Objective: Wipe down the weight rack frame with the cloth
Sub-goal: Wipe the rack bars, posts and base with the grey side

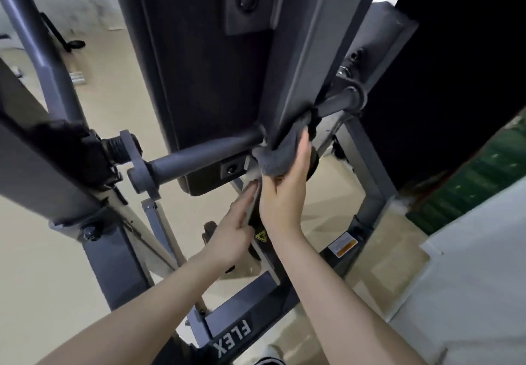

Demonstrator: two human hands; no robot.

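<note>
At frame upright (310, 60), R hand (284, 193) grip holds cloth (277, 156); L hand (230, 236) fingers straight, touching.

Grey cloth (280, 156) bunched against dark grey rack frame upright (310, 60)

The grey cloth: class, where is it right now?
In the head view, the grey cloth sits right of centre, pressed by the right hand against the frame's slanted upright, just above the left hand.

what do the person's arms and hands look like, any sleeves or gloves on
Both forearms are bare up to the frame's edge: no sleeves show. The left hand and right hand wear no gloves, and no rings, watch or wristband can be seen on either.
</note>
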